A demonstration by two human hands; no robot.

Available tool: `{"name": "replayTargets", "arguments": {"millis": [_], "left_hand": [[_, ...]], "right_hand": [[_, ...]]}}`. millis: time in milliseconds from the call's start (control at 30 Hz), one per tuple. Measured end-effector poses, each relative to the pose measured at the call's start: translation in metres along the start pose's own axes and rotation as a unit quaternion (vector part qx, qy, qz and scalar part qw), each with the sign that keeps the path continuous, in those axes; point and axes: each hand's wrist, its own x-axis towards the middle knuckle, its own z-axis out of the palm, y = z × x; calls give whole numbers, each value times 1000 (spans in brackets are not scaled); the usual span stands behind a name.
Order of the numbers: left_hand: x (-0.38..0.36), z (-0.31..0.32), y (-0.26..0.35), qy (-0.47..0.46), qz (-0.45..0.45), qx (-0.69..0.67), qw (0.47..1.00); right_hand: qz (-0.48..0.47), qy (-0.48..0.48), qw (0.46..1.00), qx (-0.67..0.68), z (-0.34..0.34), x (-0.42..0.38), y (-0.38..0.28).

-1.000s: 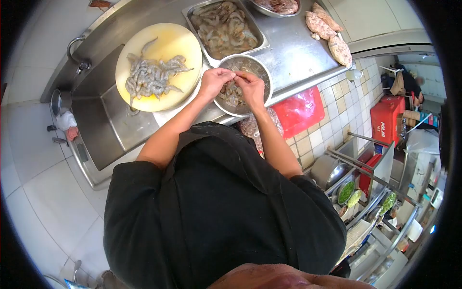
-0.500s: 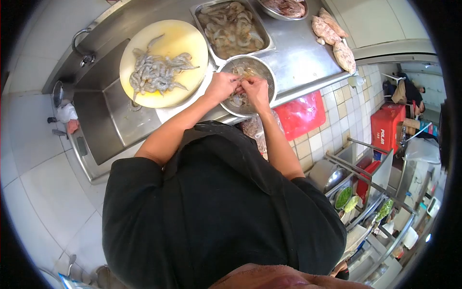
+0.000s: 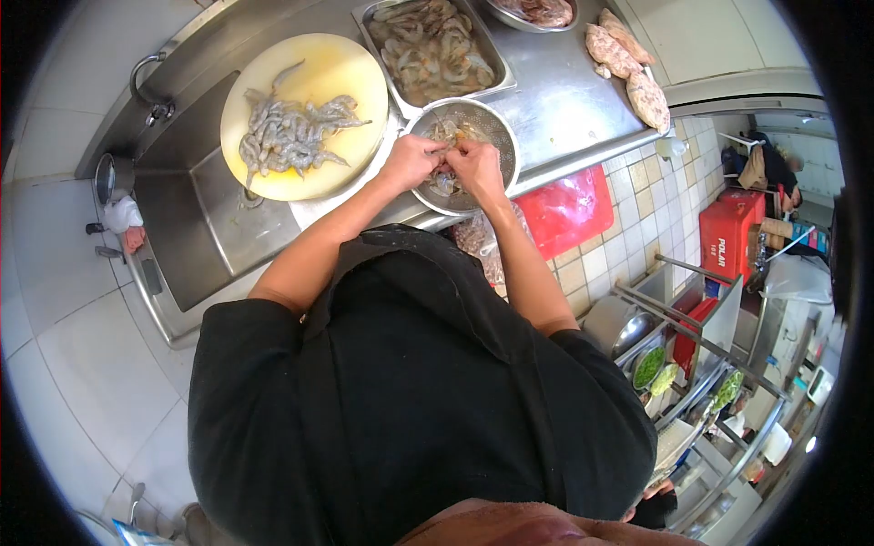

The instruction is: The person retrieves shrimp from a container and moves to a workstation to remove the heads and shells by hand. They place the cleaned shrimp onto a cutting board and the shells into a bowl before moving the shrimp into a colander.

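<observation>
My left hand and my right hand meet over a metal colander, fingers pinched together on a shrimp that they mostly hide. Shrimp shells lie in the colander beneath them. Left of it, a pile of grey shrimp rests on a round, pale yellow cutting board. Behind the colander stands a rectangular steel pan full of whole shrimp in cloudy liquid.
The sink basin and faucet are at the left. Raw meat pieces lie on the right of the steel counter, near a bowl of meat. Below its edge are a red plastic item and a rack.
Both hands stay together over the colander, with the fingers shifted slightly. The whole view has moved a little, so the counter items appear slightly further up and left.
</observation>
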Motion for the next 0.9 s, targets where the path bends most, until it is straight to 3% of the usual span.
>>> {"name": "replayTargets", "arguments": {"millis": [233, 367, 467, 567, 667, 700, 767, 867, 900], "left_hand": [[0, 0, -8, -24, -5, -68, 997], [1, -14, 4, -93, -69, -157, 981], [-1, -19, 12, -95, -89, -144, 981], [-3, -19, 17, -83, -83, -75, 990], [-9, -26, 23, -45, -62, 15, 997], [-12, -31, 20, -21, -43, 46, 998], [-20, -47, 18, 32, -19, 95, 995], [-29, -85, 32, 115, 3, 148, 982], [-28, -98, 26, 173, 29, 174, 969]], "right_hand": [[12, 3, 1000, 24, -2, 0, -2], [26, -12, 999, 29, -13, -1, -12], [-99, 66, 991, -60, -12, 6, -1], [-144, 93, 978, -116, -12, 10, 10], [-121, 173, 971, -109, -25, 25, 35], [-52, 170, 982, -71, -34, 30, 41], [34, 128, 987, -90, -47, 35, 49], [34, -36, 985, -163, -60, 31, 53], [20, -18, 988, -153, -58, 26, 54]]}}
